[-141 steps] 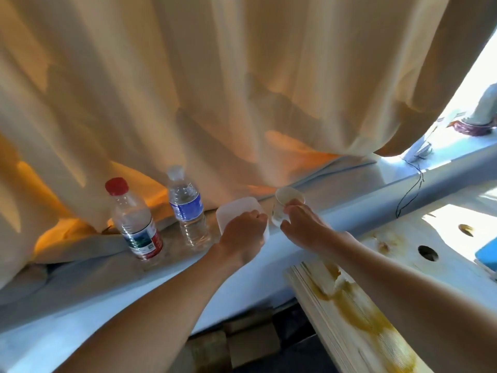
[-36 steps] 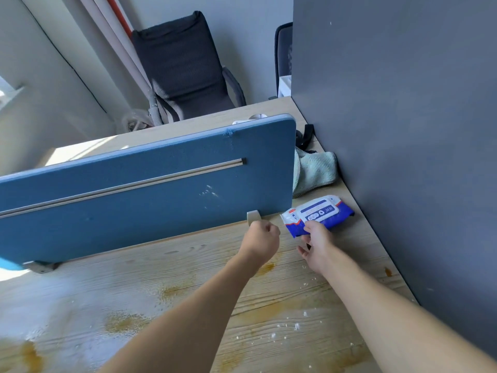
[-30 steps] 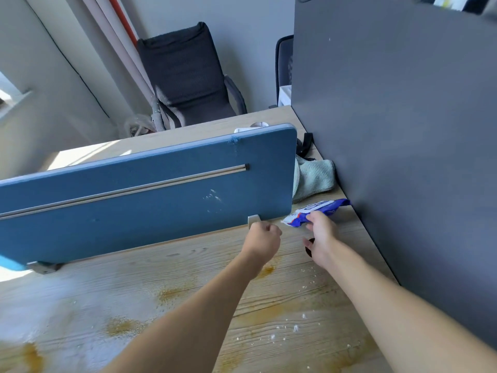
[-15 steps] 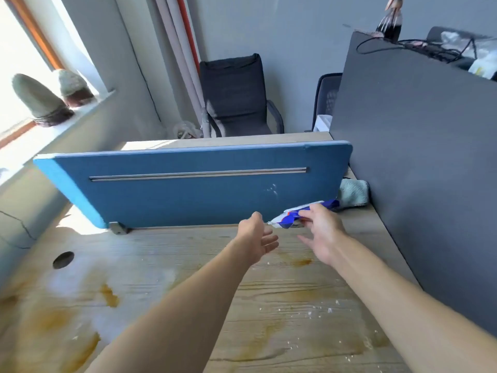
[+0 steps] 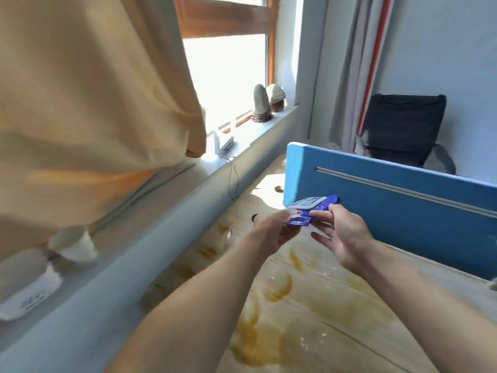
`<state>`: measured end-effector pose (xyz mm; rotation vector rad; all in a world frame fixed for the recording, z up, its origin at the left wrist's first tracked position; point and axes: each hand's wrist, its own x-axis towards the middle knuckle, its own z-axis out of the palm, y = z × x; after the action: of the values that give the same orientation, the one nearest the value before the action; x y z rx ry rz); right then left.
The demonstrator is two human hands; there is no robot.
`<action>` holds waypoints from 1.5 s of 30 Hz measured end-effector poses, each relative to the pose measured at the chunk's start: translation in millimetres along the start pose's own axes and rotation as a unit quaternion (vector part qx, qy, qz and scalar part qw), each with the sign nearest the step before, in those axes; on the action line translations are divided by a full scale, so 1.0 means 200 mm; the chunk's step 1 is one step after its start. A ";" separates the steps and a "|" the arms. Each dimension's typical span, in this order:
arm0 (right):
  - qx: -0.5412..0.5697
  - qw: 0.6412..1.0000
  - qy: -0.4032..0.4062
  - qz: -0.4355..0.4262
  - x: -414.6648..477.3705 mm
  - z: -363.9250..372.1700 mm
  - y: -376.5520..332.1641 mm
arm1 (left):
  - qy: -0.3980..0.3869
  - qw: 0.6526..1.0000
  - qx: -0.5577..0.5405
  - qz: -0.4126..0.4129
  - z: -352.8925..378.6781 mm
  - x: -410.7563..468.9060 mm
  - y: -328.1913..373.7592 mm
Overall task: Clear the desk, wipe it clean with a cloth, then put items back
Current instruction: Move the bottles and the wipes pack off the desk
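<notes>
A blue and white wipes pack [image 5: 309, 210] hangs in the air above the wooden desk [image 5: 322, 305], in front of the blue divider panel. My right hand [image 5: 341, 235] pinches its right end between thumb and fingers. My left hand [image 5: 271, 232] reaches in from the left and its fingers close on the pack's near corner. The desk top carries yellow-brown stains and white crumbs.
A blue divider panel [image 5: 403, 208] stands across the desk's far side. The grey windowsill ledge [image 5: 134, 254] runs along the left, with white containers [image 5: 75, 246] under the beige curtain [image 5: 88, 103]. Two stone ornaments [image 5: 262, 103] sit by the window. A black chair [image 5: 403, 127] stands behind the panel.
The view has swung left toward the window. My right hand has carried the wipes pack left along the divider, and my left hand has come up to take its near end.
</notes>
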<state>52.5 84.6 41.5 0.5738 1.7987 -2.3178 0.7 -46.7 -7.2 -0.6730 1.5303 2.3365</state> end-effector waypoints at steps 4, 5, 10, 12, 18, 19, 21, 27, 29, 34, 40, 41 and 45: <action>-0.023 0.997 -0.068 0.023 -0.06 0.53 0.13 | 0.090 0.994 -0.030 0.060 -0.49 -0.10 0.21; -0.026 0.996 -0.079 0.027 -0.07 0.61 0.16 | 0.106 0.991 -0.034 0.072 -0.57 -0.12 0.24; -0.056 0.985 -0.140 0.083 -0.12 1.01 0.31 | 0.193 0.969 -0.040 0.151 -1.04 -0.18 0.36; -0.035 0.981 -0.141 0.131 -0.11 1.12 0.37 | 0.199 0.965 -0.030 0.165 -1.18 -0.21 0.37; 0.012 0.967 -0.128 0.222 -0.02 1.36 0.58 | 0.217 0.961 -0.054 0.163 -1.44 -0.21 0.35; 0.015 0.963 -0.133 0.235 0.00 1.39 0.62 | 0.215 0.961 -0.058 0.163 -1.47 -0.20 0.34; 0.010 0.956 -0.140 0.256 0.03 1.45 0.67 | 0.210 0.964 -0.037 0.157 -1.52 -0.21 0.34; -0.027 0.966 -0.092 0.240 0.18 1.62 0.74 | 0.262 0.924 0.236 0.149 -1.73 -0.20 0.35; -0.049 0.970 -0.059 0.229 0.23 1.69 0.76 | 0.255 0.847 0.448 0.133 -1.81 -0.21 0.33; -0.034 0.968 -0.114 0.221 0.32 1.86 0.74 | 0.173 0.717 0.671 0.068 -1.86 -0.26 0.32; -0.155 0.948 -0.173 0.217 0.37 1.90 0.80 | 0.178 0.675 0.714 0.056 -1.83 -0.27 0.39; -0.157 0.950 -0.168 0.211 0.38 1.91 0.80 | 0.176 0.672 0.717 0.055 -1.82 -0.27 0.40; -0.180 0.951 -0.152 0.199 0.41 1.96 0.85 | 0.161 0.668 0.725 0.038 -1.83 -0.24 0.41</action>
<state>-43.8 -327.2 -62.6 0.4391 1.7085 -1.6606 88.5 -413.1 -40.1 -0.4846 2.7922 0.3558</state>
